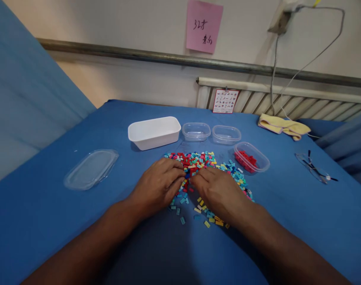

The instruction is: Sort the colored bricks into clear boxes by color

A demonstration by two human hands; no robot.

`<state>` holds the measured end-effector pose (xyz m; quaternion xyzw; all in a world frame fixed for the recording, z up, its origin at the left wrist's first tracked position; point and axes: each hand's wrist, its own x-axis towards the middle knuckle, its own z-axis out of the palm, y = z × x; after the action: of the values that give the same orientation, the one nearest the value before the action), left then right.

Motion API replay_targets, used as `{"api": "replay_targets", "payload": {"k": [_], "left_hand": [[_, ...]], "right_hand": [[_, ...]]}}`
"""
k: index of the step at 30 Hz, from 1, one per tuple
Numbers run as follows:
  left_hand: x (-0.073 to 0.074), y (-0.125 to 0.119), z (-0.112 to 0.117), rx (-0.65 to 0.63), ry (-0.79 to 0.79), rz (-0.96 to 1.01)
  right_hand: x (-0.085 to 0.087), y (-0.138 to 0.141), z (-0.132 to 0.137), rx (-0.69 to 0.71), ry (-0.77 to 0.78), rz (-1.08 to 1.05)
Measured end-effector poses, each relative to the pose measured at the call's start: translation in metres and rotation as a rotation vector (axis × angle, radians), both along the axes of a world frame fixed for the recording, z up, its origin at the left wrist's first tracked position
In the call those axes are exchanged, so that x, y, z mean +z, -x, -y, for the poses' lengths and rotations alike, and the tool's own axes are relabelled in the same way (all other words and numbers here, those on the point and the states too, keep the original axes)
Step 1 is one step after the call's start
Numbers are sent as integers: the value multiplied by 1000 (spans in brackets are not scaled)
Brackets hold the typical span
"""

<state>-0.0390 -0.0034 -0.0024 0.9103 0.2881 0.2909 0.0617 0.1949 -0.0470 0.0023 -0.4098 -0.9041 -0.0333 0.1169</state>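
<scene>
Small, many-coloured toy building bricks (pixel 198 158) lie in a loose heap on the blue-covered table, with stray ones scattered toward me. My left hand (pixel 158 183) rests at the heap's left side, fingers curled inward and their tips among the bricks. Opposite it, my right hand (pixel 220 189) reaches in from the right with bent fingers pressed together close to a red brick (pixel 193 171). What either hand grips, if anything, is hidden by the fingers. Beyond my right hand, a clear plastic tub (pixel 261 166) holds red bricks (pixel 247 160).
Behind the heap stand a white plastic bin (pixel 153 130) and two clear tubs, a left one (pixel 196 136) and a right one (pixel 227 139). A clear lid (pixel 91 169) lies at left. Eyeglasses (pixel 313 168) and a yellow cloth (pixel 282 126) are at right; a cable (pixel 276 71) hangs nearby.
</scene>
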Motion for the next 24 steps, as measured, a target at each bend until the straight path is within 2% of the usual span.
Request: {"api": "replay_targets", "payload": {"k": [4,9,12,17,24], "left_hand": [[0,1,0,13,0,-24],[1,0,1,9,7,-31],[1,-1,0,13,18,-45],[0,-1,-2,-1,-9,-51],[-2,0,-2,11,0,-51]], "right_hand": [[9,-37,-4,-125,-70,-168],[18,-111,-12,-504,-255,-336],[13,-141,-17,-621,-288,-323],[2,-155,-23,-712,-218,-296],[-4,-157,-24,-701,-248,-332]]}}
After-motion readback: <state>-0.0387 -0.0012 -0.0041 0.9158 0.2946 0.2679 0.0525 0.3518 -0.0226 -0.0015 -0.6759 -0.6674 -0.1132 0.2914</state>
